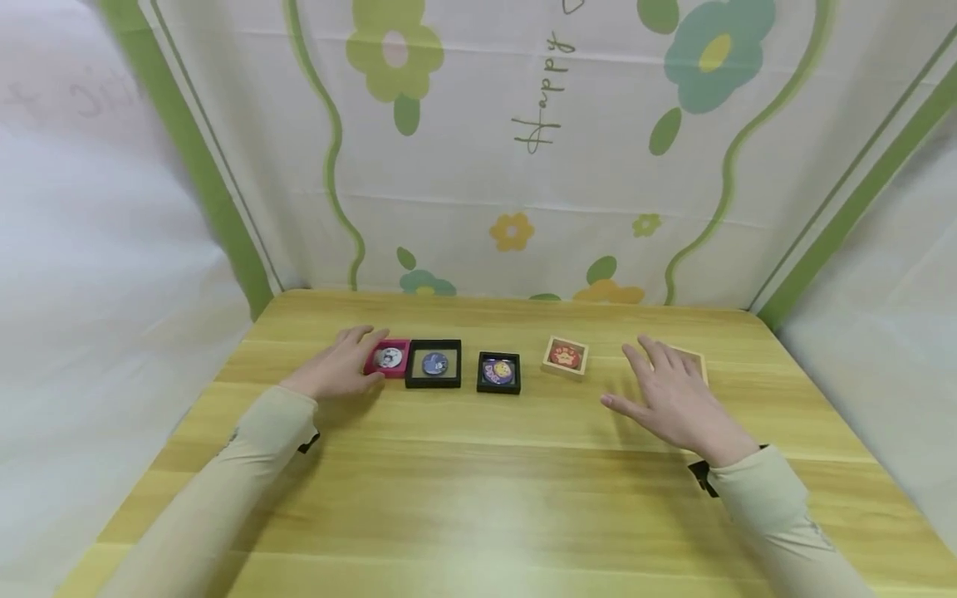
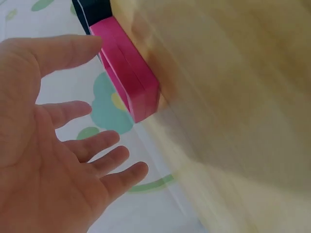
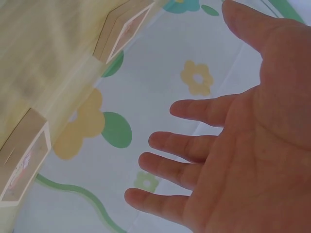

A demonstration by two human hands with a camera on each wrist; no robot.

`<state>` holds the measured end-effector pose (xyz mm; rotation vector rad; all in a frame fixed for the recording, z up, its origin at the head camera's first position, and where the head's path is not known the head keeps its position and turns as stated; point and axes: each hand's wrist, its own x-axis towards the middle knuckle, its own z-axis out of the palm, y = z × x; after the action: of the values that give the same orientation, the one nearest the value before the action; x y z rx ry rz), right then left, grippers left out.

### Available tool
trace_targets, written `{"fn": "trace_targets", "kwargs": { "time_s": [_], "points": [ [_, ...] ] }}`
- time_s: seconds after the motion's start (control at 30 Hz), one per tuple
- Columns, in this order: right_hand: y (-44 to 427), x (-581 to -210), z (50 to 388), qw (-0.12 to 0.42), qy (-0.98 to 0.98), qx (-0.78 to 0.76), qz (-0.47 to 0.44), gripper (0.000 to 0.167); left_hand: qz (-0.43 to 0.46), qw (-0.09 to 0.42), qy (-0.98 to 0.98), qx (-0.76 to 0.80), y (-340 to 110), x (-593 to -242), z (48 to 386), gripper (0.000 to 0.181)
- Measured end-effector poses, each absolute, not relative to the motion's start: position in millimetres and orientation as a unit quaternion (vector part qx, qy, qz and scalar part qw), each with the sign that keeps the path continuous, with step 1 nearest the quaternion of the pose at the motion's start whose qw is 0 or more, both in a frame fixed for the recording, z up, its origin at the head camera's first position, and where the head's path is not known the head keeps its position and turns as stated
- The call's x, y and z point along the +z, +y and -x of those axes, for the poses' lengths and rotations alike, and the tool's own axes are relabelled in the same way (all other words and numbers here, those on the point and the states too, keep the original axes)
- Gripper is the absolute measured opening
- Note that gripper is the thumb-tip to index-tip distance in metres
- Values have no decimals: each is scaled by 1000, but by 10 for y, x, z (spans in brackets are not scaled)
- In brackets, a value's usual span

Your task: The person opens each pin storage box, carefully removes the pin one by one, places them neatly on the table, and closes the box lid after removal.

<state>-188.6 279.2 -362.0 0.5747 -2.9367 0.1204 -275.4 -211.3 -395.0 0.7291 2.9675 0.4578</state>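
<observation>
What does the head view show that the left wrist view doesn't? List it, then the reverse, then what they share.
Only the head view: the right hand, the small black box, the wooden box with a red badge, the partly hidden box behind that hand, and the "Happy" lettering.
Only the left wrist view: the palm side of the left hand.
Both: that left hand, the pink box, the larger black box beside it, the table and the flowered cloth.

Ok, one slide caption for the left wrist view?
Left hand, fingers apart, at a bright pink square box beside a black rectangular box on a light wood-grain table.
</observation>
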Motion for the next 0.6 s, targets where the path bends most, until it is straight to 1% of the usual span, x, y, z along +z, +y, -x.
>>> {"fn": "trace_targets", "kwargs": {
  "time_s": [0.3,0.6],
  "points": [
    [2764,-3621,1852,95,-975,24,-200,82,-263,48,952,147,-2021,-3923,2837,80],
    [2751,-3605,1851,109,-973,18,-200,79,-255,74,952,152,-1983,-3888,2884,86]
  ]
}}
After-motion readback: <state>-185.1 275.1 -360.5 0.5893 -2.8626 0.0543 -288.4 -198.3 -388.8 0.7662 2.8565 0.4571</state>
